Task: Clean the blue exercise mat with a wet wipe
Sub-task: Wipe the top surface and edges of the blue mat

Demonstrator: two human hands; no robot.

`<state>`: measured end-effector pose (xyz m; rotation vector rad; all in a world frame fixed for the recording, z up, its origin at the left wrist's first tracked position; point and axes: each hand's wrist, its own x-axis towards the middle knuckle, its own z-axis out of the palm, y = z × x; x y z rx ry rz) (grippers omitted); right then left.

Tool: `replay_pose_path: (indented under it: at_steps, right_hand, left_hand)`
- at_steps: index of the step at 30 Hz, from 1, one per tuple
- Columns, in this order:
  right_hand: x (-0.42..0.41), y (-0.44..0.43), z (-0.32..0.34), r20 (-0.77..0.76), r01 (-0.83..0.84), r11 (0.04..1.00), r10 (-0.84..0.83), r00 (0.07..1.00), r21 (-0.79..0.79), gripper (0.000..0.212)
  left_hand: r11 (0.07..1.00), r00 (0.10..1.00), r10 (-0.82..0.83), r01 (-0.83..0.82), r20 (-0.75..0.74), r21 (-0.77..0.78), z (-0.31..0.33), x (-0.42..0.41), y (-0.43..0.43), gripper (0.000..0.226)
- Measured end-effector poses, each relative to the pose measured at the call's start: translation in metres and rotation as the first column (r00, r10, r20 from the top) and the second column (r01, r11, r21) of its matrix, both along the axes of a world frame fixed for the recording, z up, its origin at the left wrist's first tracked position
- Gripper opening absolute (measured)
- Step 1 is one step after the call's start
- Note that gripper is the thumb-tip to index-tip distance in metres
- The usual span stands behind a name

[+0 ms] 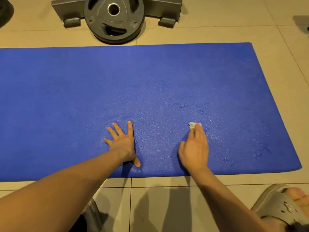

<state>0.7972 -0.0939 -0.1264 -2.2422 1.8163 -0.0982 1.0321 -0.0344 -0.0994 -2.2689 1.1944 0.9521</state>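
Where the blue exercise mat (150, 81) lies across the tiled floor (167, 198), its near long edge runs just in front of you. Its right short end is in view with both corners showing, while the left end runs out of frame. Beyond the far edge a grey weight plate (113, 19) stands in front of a grey metal stand (66, 9), near the mat but not touching it. Past the mat's right end you have bare tile. A grey perforated sandal (274, 203) with a foot in it sits at your lower right, apart from the near edge.

Your left hand (122, 142) lies flat on the mat, fingers spread wide, thumb pointing back toward the near edge, holding nothing. Your right hand (194, 148) rests on the mat to the right of it, fingers straight and close together, pressing the wet wipe (192, 125) down under the fingertips (only a small crumpled white corner shows past them). Both hands sit in the mat's near half, and the wipe lies farther from the near edge than either palm. The surface around and right of the wipe glistens with damp patches.
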Motion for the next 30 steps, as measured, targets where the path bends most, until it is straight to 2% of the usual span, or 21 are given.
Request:
replay_pose_path:
  at_steps: [1, 3, 5, 7, 9, 11, 14, 16, 18, 21, 24, 26, 28, 30]
  right_hand:
    - [0.019, 0.008, 0.001, 0.064, 0.025, 0.999, -0.027, 0.998, 0.033, 0.065]
    - [0.058, 0.023, 0.002, 0.139, -0.041, 0.998, 0.034, 0.99, 0.046, 0.071]
    - [0.086, 0.041, -0.001, 0.145, -0.222, 0.974, 0.214, 0.966, 0.036, 0.075]
    - [0.09, 0.042, -0.002, 0.125, -0.454, 0.89, 0.445, 0.887, 0.048, 0.075]
    - [0.068, 0.022, -0.003, 0.027, -0.562, 0.827, 0.562, 0.827, 0.007, 0.071]
    - [0.031, -0.005, -0.007, -0.083, -0.485, 0.874, 0.483, 0.872, -0.008, 0.066]
    - [-0.015, -0.033, -0.006, -0.199, -0.239, 0.971, 0.231, 0.953, -0.02, 0.06]
    - [-0.003, -0.033, -0.003, -0.169, -0.089, 0.996, 0.089, 0.982, 0.011, 0.069]
    - [0.032, -0.023, 0.001, -0.054, 0.009, 0.997, -0.005, 0.999, 0.073, 0.078]
    - [0.09, 0.003, 0.002, 0.074, -0.083, 0.995, 0.078, 0.994, 0.061, 0.079]
    - [0.117, 0.018, 0.0, 0.137, -0.373, 0.923, 0.359, 0.923, 0.094, 0.073]
    - [0.102, 0.004, -0.002, 0.079, -0.515, 0.856, 0.512, 0.855, 0.035, 0.07]
    - [0.068, -0.022, -0.009, -0.024, -0.482, 0.876, 0.481, 0.876, -0.004, 0.067]
    - [0.025, -0.05, -0.013, -0.104, -0.335, 0.942, 0.334, 0.937, -0.001, 0.067]
  left_hand:
    - [1.0, 1.0, -0.001, 0.001, 0.003, -0.001, 0.0, 0.0, 0.0, 0.179]
    - [1.0, 1.0, -0.004, 0.004, 0.016, 0.0, -0.001, -0.001, 0.0, 0.179]
    - [1.0, 1.0, -0.007, 0.007, 0.026, 0.011, -0.001, -0.001, 0.0, 0.179]
    - [1.0, 0.999, -0.009, 0.009, 0.032, 0.017, 0.0, -0.002, 0.0, 0.179]
    - [1.0, 0.999, -0.013, 0.012, 0.033, 0.019, 0.0, -0.001, 0.0, 0.179]
    - [1.0, 1.0, -0.012, 0.012, 0.024, 0.02, 0.0, -0.001, 0.0, 0.179]
    - [1.0, 1.0, -0.008, 0.008, 0.018, 0.017, 0.001, -0.001, 0.0, 0.178]
    - [1.0, 1.0, -0.011, 0.011, 0.021, 0.016, 0.001, -0.001, 0.0, 0.178]
    - [1.0, 1.0, -0.015, 0.015, 0.023, 0.016, -0.001, -0.002, 0.001, 0.179]
    - [1.0, 0.999, -0.01, 0.009, 0.033, 0.022, -0.001, -0.002, 0.0, 0.179]
    - [1.0, 1.0, -0.002, 0.001, 0.031, 0.029, 0.0, -0.002, -0.002, 0.179]
    - [1.0, 1.0, -0.004, 0.003, 0.028, 0.025, 0.0, -0.002, -0.002, 0.179]
    - [1.0, 1.0, -0.007, 0.007, 0.02, 0.016, 0.0, -0.002, -0.002, 0.178]
    - [1.0, 1.0, -0.008, 0.008, 0.015, 0.01, 0.0, -0.002, -0.001, 0.178]
